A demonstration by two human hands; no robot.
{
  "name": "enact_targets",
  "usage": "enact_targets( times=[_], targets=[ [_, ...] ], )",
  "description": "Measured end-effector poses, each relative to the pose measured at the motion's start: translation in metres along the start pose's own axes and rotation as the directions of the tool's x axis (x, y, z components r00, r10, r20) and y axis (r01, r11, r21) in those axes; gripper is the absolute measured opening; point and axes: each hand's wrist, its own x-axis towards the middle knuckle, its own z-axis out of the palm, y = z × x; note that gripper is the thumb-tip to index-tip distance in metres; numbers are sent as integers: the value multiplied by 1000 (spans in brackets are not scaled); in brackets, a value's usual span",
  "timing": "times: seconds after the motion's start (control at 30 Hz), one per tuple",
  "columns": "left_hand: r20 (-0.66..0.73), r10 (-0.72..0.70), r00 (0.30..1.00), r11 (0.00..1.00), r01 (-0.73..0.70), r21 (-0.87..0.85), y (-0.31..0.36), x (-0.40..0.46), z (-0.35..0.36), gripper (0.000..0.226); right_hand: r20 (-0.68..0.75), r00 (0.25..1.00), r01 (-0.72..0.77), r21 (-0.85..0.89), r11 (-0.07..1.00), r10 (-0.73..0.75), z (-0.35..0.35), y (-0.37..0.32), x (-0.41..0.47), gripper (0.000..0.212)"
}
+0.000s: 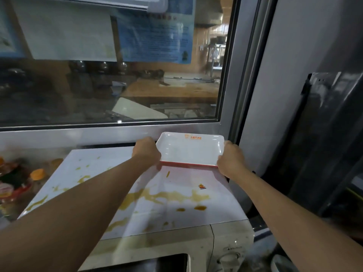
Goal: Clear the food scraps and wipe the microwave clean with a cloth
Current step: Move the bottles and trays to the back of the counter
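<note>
Plainly, hold: left hand (pixel 147 153) and right hand (pixel 230 159) each clamp one short end of the tray (pixel 191 151), level, at the microwave's (pixel 137 203) far right corner, likely lifting it to bare the top.
Tray: glossy white, shallow, rounded rectangle, red underside.
Microwave top: smooth white, smeared with yellow-brown sauce (pixel 169 196).
Cloth: none visible.
Left: orange-capped bottles (pixel 37 174).
</note>
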Motion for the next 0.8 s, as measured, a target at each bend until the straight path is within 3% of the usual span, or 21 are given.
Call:
enact_targets(
  times=[0.33, 0.8],
  targets=[
    [-143, -126, 982, 992, 128, 3, -90, -65, -96, 33, 63, 983, 172, 47, 984, -175, 7, -98, -57, 28],
    [-226, -365, 903, 925, 379, 18, -298, -224, -230, 35, 238, 886, 373, 144, 917, -398, 81, -274, -240, 31]
  ],
)
